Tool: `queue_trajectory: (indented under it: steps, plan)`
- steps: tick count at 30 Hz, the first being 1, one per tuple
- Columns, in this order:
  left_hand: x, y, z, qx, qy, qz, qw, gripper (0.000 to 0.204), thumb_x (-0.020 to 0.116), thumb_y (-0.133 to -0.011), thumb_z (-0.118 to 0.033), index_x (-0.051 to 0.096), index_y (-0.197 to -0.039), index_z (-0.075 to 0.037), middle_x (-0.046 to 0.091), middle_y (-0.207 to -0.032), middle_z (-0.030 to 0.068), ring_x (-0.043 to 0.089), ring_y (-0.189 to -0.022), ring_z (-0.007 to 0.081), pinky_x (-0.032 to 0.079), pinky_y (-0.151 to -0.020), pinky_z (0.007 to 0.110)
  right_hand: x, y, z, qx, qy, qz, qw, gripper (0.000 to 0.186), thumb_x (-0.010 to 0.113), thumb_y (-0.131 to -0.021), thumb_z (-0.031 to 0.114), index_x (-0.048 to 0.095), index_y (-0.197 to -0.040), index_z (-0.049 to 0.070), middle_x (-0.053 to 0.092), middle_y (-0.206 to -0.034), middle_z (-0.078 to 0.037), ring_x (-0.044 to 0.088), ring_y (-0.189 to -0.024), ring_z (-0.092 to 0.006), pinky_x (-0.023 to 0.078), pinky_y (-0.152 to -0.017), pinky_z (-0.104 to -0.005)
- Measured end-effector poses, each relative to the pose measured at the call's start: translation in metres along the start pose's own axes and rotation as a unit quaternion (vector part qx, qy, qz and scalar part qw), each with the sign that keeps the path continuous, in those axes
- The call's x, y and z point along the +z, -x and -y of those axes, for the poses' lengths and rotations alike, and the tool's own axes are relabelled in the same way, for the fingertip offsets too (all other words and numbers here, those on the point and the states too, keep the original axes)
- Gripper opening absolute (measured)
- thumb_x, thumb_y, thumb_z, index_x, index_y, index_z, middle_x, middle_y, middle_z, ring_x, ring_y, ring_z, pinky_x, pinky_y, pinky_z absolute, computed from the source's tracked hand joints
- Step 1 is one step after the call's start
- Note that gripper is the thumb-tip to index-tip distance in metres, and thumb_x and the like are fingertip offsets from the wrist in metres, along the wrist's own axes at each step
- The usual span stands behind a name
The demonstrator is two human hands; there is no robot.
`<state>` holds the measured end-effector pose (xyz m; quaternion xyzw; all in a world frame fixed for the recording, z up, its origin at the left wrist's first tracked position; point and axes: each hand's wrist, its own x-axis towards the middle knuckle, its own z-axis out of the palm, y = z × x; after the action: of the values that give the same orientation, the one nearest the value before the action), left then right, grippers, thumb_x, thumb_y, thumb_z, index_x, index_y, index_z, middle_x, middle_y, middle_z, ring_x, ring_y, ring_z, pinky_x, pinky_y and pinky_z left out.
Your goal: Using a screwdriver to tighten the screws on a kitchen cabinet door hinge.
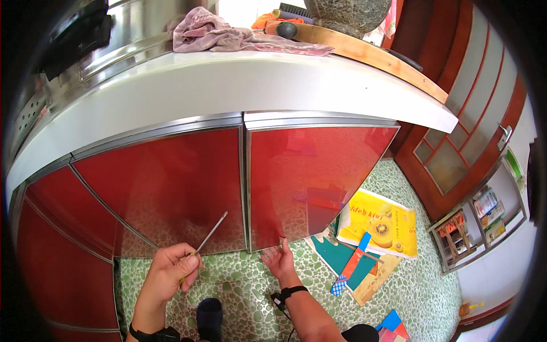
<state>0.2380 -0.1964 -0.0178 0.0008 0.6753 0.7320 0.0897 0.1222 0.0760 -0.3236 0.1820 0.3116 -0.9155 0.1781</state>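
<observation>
My left hand [174, 267] is closed around a screwdriver [212, 232]. Its thin metal shaft slants up and right in front of the red cabinet door [171, 182], and a bit of yellowish handle shows below the fingers. To the right, my right hand [279, 261] is at the lower edge of another red cabinet door [307, 176]. Its fingers are spread, with one tip overlapping the door's metal-trimmed bottom edge; how firmly it touches I cannot tell.
Above the doors juts a white countertop [256, 80] bearing a pinkish cloth [211, 35], a round wooden board [364, 54] and a stone vessel [350, 14]. Flattened yellow cardboard [379, 222] and scraps lie on the green pebble-patterned floor [239, 282]. A low shelf [481, 225] stands right.
</observation>
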Motion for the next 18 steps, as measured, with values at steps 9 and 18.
queue_trajectory:
  steps: [9,18]
  plan:
    - [-0.006,-0.011,0.020,-0.026,0.010,0.019,0.999,0.022,0.059,-0.098,-0.020,0.062,-0.088,-0.001,0.052,-0.056,0.0015,0.044,-0.045,0.0072,0.033,-0.043,0.023,-0.008,-0.006,0.000,0.017,0.009,-0.040,0.999,0.071,0.055,-0.091,0.062,0.044,-0.137,0.011,0.050,-0.136,-0.007,0.048,-0.122,-0.0270,0.041,-0.095,-0.0431]
    - [-0.008,-0.010,0.027,-0.057,0.015,0.028,0.998,0.019,0.059,-0.098,-0.016,0.062,-0.087,-0.001,0.051,-0.055,0.0015,0.043,-0.045,0.0071,0.032,-0.044,0.023,0.000,-0.023,-0.014,-0.005,-0.014,-0.014,1.000,0.070,0.049,-0.091,0.066,0.042,-0.140,0.017,0.047,-0.140,-0.009,0.045,-0.127,-0.0289,0.034,-0.105,-0.0482]
